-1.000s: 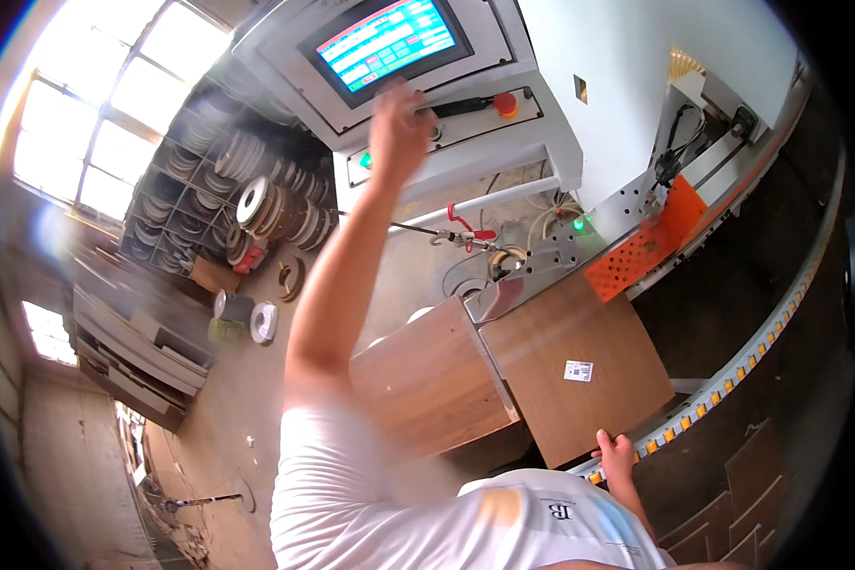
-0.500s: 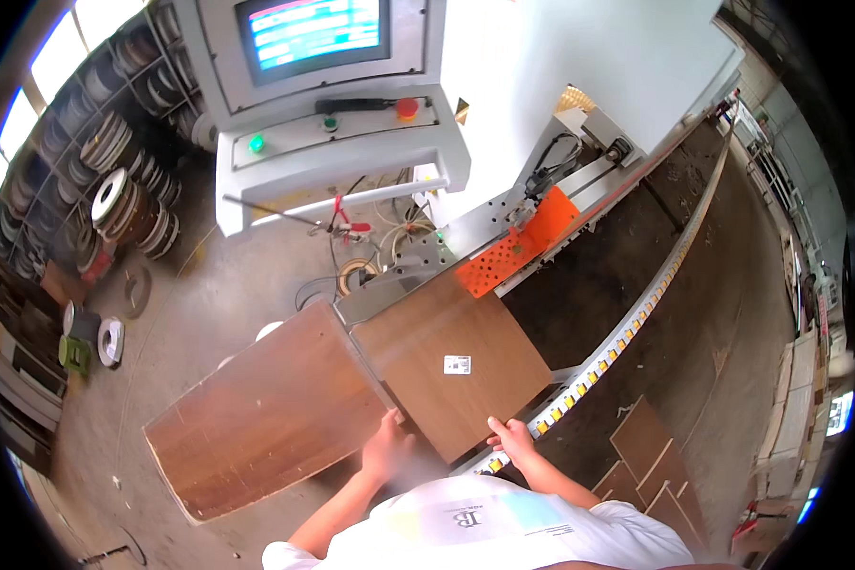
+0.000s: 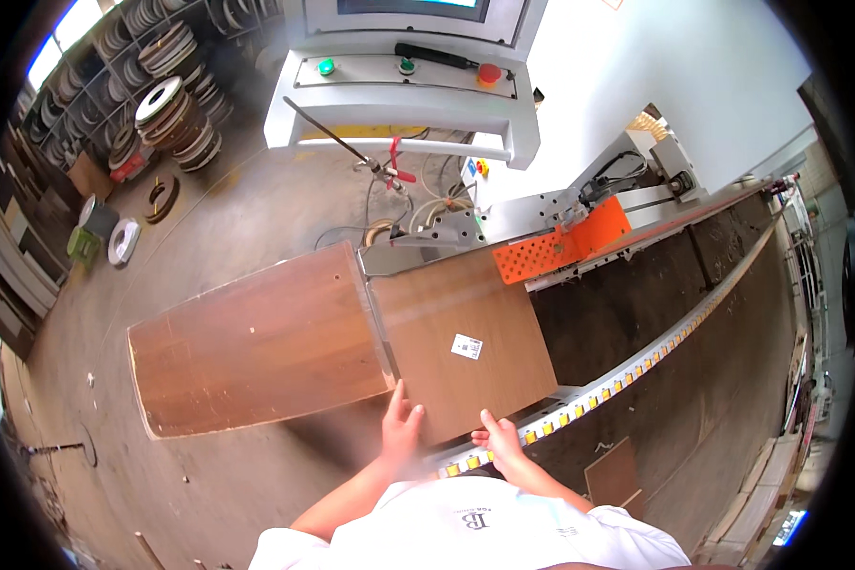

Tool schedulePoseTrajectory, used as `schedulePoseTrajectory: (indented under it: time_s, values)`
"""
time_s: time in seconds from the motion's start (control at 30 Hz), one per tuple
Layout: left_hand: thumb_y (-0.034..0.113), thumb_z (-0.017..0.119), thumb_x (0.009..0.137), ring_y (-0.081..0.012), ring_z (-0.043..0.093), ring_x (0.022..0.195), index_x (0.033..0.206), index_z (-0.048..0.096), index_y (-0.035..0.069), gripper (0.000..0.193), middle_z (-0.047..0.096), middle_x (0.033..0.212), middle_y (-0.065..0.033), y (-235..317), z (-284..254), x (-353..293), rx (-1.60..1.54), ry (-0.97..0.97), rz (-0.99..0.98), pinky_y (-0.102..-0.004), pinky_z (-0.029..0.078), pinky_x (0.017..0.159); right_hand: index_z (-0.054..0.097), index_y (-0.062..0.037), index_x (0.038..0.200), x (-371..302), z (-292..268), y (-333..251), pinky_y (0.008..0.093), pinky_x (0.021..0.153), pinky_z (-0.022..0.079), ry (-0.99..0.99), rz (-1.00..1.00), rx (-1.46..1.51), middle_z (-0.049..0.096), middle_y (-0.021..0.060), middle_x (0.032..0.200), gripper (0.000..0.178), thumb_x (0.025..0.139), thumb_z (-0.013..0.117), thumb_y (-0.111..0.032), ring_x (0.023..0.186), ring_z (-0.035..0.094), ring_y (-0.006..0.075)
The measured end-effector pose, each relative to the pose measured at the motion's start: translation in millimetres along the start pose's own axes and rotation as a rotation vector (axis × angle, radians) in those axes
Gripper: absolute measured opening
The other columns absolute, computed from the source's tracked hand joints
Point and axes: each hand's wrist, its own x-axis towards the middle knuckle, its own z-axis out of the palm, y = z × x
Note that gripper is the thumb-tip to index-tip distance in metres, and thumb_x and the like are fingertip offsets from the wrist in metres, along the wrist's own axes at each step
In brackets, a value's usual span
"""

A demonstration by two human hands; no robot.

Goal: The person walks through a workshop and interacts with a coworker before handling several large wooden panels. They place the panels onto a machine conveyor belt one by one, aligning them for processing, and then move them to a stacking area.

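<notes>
A flat brown wood-grain panel [image 3: 437, 313] with a small white label [image 3: 466, 347] lies in front of me at the machine's near end. My left hand [image 3: 402, 427] is at the panel's near-left corner, its index finger stretched along the edge and its thumb apart. At the near edge, my right hand [image 3: 502, 442] has its thumb on the panel's border and its other fingers curled beside the edge; their tips are hard to make out. Left of the panel, a larger reddish-brown board [image 3: 256, 332] forms a worn surface. An orange perforated guard [image 3: 560, 245] covers part of the panel's far-right corner.
A grey control console [image 3: 404, 90] with buttons stands ahead. A rail with yellow rollers [image 3: 579, 410] curves away to the right. Cables and a red-handled tool [image 3: 399, 171] are beyond the board. Rolls of edge banding [image 3: 166, 109] stack at the far left; loose boards [image 3: 613, 475] lie lower right.
The view has swung, so the console and machine sit higher and further right. My left index finger and thumb now show spread; my right hand remains at the panel's near edge.
</notes>
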Motion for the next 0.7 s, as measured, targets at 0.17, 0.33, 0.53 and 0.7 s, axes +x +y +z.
schedulePoseTrajectory:
  time_s: [0.17,0.33,0.53,0.7]
  values:
    - [0.004,0.063,0.100,-0.0111,0.058,0.103,0.163,0.028,0.008,0.072,0.062,0.117,-0.0038,2,-1,1,0.066,0.068,-0.048,-0.0273,0.050,0.091,0.055,-0.0012,0.104,9,-10,-8,0.0351,0.074,0.061,-0.089,0.068,-0.006,0.065,0.0111,0.097,0.039,0.100,0.070,-0.037,0.086,0.072,0.0231]
    - [0.005,0.064,0.099,-0.0019,0.050,0.075,0.163,0.029,0.011,0.073,0.056,0.091,0.0059,11,8,-8,0.105,0.135,-0.044,-0.0189,0.043,0.059,0.059,-0.0021,0.105,8,-24,-16,0.0347,0.074,0.061,-0.238,0.113,0.014,0.068,0.0106,0.097,0.037,0.102,0.065,-0.038,0.090,0.073,0.0223]
    - [0.006,0.063,0.100,-0.0037,0.053,0.078,0.163,0.029,0.012,0.072,0.061,0.096,0.0028,-5,60,11,0.097,0.066,-0.023,-0.0201,0.046,0.062,0.061,-0.0043,0.107,13,-54,-49,0.0337,0.079,0.059,-0.113,0.056,0.060,0.069,0.0088,0.100,0.036,0.103,0.063,-0.040,0.088,0.071,0.0194]
    - [0.007,0.064,0.099,-0.0047,0.054,0.078,0.164,0.026,0.013,0.076,0.061,0.095,0.0014,8,74,16,0.096,0.046,-0.011,-0.0205,0.047,0.061,0.061,-0.0045,0.108,20,-63,-60,0.0340,0.080,0.059,-0.092,0.073,0.029,0.069,0.0087,0.099,0.037,0.103,0.062,-0.041,0.087,0.070,0.0190]
